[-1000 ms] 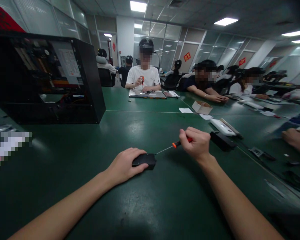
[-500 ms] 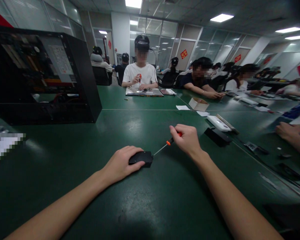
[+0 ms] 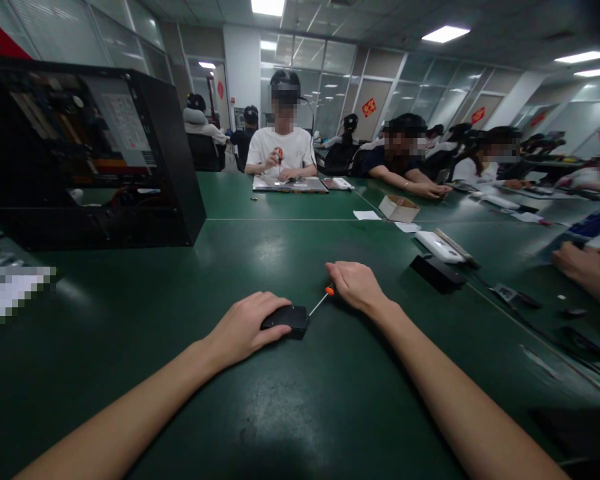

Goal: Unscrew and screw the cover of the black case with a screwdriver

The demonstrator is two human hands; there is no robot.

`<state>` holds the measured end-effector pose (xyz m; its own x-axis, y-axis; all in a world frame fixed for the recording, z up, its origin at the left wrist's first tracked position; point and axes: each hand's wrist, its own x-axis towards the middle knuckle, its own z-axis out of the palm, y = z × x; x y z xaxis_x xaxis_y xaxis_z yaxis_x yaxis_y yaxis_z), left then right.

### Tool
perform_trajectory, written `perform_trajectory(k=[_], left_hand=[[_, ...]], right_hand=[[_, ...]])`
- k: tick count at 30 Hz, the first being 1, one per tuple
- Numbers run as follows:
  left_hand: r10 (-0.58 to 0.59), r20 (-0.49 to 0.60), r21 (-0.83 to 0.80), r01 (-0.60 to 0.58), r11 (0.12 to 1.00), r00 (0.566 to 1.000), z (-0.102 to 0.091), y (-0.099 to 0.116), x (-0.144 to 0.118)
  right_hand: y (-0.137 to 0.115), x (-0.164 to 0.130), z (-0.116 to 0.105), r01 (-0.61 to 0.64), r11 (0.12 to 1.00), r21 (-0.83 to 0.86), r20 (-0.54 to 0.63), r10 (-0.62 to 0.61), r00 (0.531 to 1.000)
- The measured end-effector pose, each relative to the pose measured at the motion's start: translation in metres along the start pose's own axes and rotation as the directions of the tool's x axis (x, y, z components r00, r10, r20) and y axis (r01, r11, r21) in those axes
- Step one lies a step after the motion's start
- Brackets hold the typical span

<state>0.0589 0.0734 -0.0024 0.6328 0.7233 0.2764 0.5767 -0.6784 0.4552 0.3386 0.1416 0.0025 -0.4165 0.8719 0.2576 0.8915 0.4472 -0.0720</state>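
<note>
On the green table lies a small black box, shaped like a flat block; its exact kind does not show. My left hand is closed around its left part, thumb along the near side and fingers over the top. My right hand is wrapped round the handle of a screwdriver with an orange collar. Its thin metal shaft slants down to the left, and the tip meets the right end of the box. Most of the handle is hidden inside my fist.
An open black computer case stands on the table at the left. To the right are a black block, a white device and a cardboard box. Across the table a person holds a screwdriver; another person's hands are at far right.
My right hand has moved left and slightly down, closer to the box, and has turned round the screwdriver handle. The screwdriver tip stays at the box's right end, and my left hand keeps its hold.
</note>
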Motion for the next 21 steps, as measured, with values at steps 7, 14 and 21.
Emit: perform_trajectory(k=[7, 14, 21], left_hand=[[-0.003, -0.006, 0.004, 0.003, 1.0, 1.0, 0.0, 0.001, 0.0], [-0.019, -0.027, -0.031, 0.019, 0.999, 0.999, 0.0, 0.001, 0.001], [-0.04, -0.037, -0.04, 0.038, 0.998, 0.999, -0.001, 0.001, 0.001]], right_hand=[[-0.007, 0.006, 0.013, 0.072, 0.997, -0.007, 0.026, -0.071, 0.997], [-0.003, 0.005, 0.009, 0.054, 0.997, -0.056, -0.157, -0.062, 0.986], [0.007, 0.003, 0.0, 0.083, 0.992, -0.097, -0.459, -0.119, 0.881]])
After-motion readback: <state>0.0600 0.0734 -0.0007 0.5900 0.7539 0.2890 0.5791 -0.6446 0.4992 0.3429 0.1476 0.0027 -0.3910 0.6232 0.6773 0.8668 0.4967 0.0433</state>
